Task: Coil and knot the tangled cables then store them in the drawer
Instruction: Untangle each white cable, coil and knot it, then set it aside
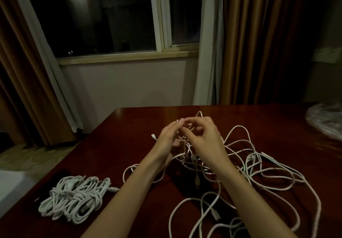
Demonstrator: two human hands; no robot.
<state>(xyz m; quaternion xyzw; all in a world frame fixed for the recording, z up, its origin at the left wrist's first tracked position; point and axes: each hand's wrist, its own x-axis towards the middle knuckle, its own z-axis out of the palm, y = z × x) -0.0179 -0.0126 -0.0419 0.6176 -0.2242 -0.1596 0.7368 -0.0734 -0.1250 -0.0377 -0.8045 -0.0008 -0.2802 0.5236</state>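
Several knotted coils [74, 198] done, heaped near left on surface [129, 126]. Tangled cables [259, 173] sprawl centre to near right, loose. Left hand [167, 137] and right hand [202, 136] raised mid-surface, fingers curled, pinching cable strands. Drawer not visible; storing undone.

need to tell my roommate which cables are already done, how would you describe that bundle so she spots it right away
Start at the dark red wooden table under the window. At its near left corner lies the pile of coiled white cables, left of both hands. Unlike the loose tangled cables sprawled to the right, these are wound tight and knotted round the middle.
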